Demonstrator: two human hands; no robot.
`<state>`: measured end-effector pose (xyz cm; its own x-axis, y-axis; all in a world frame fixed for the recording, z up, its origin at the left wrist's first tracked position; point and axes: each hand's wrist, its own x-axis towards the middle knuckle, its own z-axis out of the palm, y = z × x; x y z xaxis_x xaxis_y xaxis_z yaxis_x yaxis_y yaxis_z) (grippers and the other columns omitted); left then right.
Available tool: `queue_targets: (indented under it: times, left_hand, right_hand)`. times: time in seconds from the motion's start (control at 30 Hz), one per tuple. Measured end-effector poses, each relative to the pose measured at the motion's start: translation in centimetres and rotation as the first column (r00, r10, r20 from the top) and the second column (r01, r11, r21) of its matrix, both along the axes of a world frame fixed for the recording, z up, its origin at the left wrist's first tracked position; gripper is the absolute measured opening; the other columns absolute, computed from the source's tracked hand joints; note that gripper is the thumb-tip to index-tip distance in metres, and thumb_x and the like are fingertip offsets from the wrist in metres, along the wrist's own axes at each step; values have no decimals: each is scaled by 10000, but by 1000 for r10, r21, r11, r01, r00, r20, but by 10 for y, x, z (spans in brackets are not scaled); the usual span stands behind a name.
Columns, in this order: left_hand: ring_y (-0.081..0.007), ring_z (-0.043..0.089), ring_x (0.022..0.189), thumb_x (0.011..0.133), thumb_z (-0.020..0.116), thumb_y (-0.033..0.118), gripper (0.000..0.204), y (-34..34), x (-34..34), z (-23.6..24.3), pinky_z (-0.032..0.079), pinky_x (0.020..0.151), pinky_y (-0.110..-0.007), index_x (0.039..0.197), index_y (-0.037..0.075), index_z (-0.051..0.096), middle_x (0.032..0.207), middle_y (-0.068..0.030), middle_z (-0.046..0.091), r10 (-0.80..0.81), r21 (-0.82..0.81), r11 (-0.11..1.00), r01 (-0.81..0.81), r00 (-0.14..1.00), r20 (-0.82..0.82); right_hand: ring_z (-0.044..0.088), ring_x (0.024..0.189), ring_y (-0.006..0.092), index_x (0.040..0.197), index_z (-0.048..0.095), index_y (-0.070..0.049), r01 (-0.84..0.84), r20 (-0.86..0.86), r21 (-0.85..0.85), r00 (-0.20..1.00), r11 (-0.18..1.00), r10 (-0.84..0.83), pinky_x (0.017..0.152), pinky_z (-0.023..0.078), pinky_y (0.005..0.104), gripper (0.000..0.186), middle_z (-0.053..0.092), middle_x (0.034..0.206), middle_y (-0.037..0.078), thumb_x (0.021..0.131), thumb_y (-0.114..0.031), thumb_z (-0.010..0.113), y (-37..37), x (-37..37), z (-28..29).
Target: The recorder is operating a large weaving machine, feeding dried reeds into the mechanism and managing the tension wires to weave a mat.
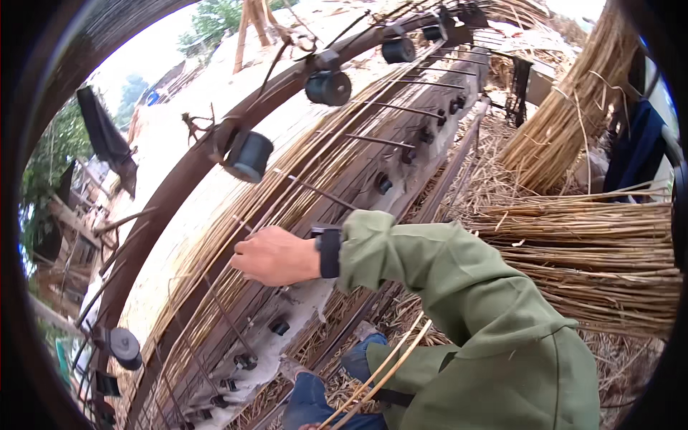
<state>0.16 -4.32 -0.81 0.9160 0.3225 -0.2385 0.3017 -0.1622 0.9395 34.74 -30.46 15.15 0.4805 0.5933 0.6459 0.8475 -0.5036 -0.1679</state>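
My right hand (276,256) reaches across from the right in a green sleeve, with a dark band at the wrist. Its fingers are curled closed over the long layer of reeds (304,161) lying along the weaving frame. What they grip, if anything, is hidden under the hand. Only a sliver of my left hand (309,426) shows at the lower edge. Two loose reeds (383,369) slant up from it toward the right forearm. Thin metal rods (322,192) cross the reed layer close to my right hand.
A curved brown beam (183,179) arches over the reeds, hung with dark thread spools (249,156). Beyond it spreads a pale, sunlit surface. At right lie a horizontal reed bundle (580,258) and a leaning tied bundle (573,107). Straw litters the ground around a metal rail (459,158).
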Motion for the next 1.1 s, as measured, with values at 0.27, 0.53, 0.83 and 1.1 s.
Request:
queue_targets:
  times: [0.27,0.53,0.83,1.1]
  left_hand:
    - [-178,617,801,892,539,71,169,-36,46,2,513,741,-297,1027,-20,492,911,-114,604,72,-473,881,9,986,153]
    - [-157,617,814,896,531,61,163,-24,21,-9,519,746,-278,1031,-25,502,923,-100,604,123,-503,864,17,962,245]
    - [-136,632,813,892,560,88,179,-27,29,-18,520,730,-258,1028,-16,508,907,-90,624,92,-540,838,76,956,277]
    - [-137,637,830,892,558,87,177,-16,20,-18,521,737,-257,1027,-16,504,905,-79,631,88,-581,808,98,955,284]
  right_hand:
    - [600,772,303,1033,529,-27,-426,-571,-5,744,905,347,682,501,385,319,594,818,120,783,-189,642,32,-200,-131]
    - [602,766,296,968,591,-40,-434,-440,95,789,896,429,628,505,373,294,588,894,114,709,-117,706,55,-187,-69]
    - [587,803,344,1148,493,-61,109,-39,-312,991,944,-127,655,468,422,419,544,1009,140,766,-148,642,112,-41,16]
    - [557,704,312,767,548,-44,3,45,-347,999,938,14,576,446,419,83,474,813,110,743,-92,610,104,-53,-9]
